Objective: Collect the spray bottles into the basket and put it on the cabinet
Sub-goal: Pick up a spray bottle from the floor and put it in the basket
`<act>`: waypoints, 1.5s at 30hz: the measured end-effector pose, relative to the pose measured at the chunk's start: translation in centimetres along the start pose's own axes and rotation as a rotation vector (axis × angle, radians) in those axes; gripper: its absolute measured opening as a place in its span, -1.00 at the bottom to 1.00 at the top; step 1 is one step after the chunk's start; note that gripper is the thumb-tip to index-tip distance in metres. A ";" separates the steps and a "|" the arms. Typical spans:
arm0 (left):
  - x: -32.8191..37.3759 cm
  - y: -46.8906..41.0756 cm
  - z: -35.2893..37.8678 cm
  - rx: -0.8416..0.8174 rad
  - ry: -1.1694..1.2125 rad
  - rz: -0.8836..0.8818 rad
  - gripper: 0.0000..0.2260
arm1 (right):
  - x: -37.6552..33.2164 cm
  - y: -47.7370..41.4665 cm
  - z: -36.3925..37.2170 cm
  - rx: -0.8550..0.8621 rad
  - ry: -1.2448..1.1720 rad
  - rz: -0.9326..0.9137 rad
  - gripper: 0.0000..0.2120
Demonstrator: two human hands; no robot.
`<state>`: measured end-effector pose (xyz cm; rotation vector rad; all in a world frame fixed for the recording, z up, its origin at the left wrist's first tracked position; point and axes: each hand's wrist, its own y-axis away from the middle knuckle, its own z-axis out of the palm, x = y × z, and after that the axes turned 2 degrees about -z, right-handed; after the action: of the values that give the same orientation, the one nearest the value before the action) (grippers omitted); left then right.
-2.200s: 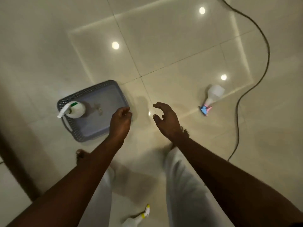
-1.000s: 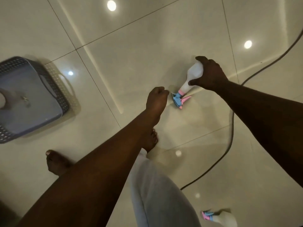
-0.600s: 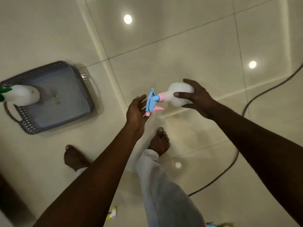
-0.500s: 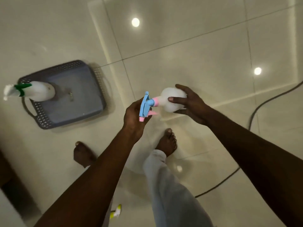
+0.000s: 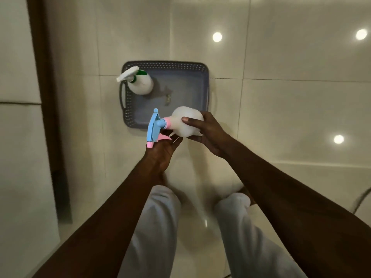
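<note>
Step in hand: second bottle carried in over the basket (image 5: 202,66), not yet set down; judged roughly mid-collection.
Held bottle: blue-and-pink spray bottle (image 5: 186,123), in the air above the basket's near edge, partly over the floor (image 5: 281,109) in front.
Long axis: roughly level, running left to right across the view; round white body to the right, neck and blue head to the left.
Pointing: nozzle aimed down toward the viewer, pink tip at the lowest end, pink trigger just beneath the head.
Right hand (image 5: 208,135): wrapped around the white body, thumb across the front, gripping it.
Left hand (image 5: 163,149): palm up and fingers spread under the trigger end; supporting contact likely, firm grasp not evident.
Already in: green-and-white spray bottle (image 5: 140,84), standing at the basket's far-left corner, nozzle toward the left rim.
Basket: grey, perforated walls, flat on the floor, most of its bottom bare.
Next move calls for: tipping the body down and head up, lowering onto the bare bottom to the right of the green one, clear of the near wall.
Remaining: cabinet placement not yet begun; other bottles not visible here.
</note>
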<state>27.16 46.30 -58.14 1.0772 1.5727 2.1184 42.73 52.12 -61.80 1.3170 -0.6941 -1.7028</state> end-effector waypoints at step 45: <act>8.5 -4.1 -13.9 0.247 -0.035 -0.007 -0.64 | 3.3 -1.5 16.8 0.142 0.510 0.130 -0.70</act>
<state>10.75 43.45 -60.29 1.1755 1.8549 1.9262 26.04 48.80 -59.74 1.6810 -0.5879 -1.1589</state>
